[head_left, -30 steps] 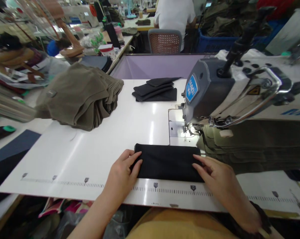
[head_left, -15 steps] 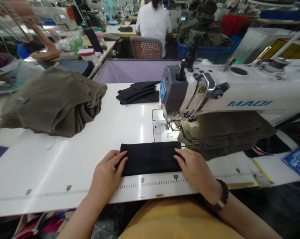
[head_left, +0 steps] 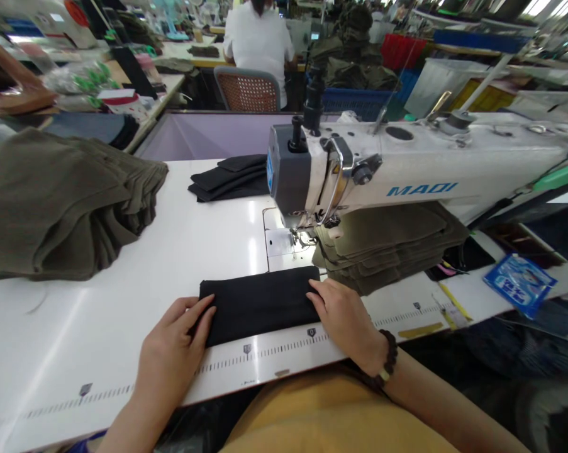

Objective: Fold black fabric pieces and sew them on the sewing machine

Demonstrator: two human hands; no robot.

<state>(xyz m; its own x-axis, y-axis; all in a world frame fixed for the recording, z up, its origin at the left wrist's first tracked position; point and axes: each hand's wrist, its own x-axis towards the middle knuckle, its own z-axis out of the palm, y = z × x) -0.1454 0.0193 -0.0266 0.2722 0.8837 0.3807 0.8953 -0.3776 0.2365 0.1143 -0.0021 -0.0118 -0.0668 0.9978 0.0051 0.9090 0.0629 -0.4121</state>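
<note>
The black fabric piece point(head_left: 260, 303) lies flat on the white desk point(head_left: 123, 264), just in front of the sewing machine point(head_left: 359, 170), and has not yet reached the needle, so judging by that no stitching has begun on it. The left hand point(head_left: 173, 343) rests open on its left end, fingers spread over the cloth; the right hand point(head_left: 343, 314) presses flat on its right end. The piece looks folded into a long rectangle, matte and smooth, its near edge along the printed ruler point(head_left: 274, 346). Olive fabric pieces point(head_left: 387, 242) are stacked under the machine arm.
</note>
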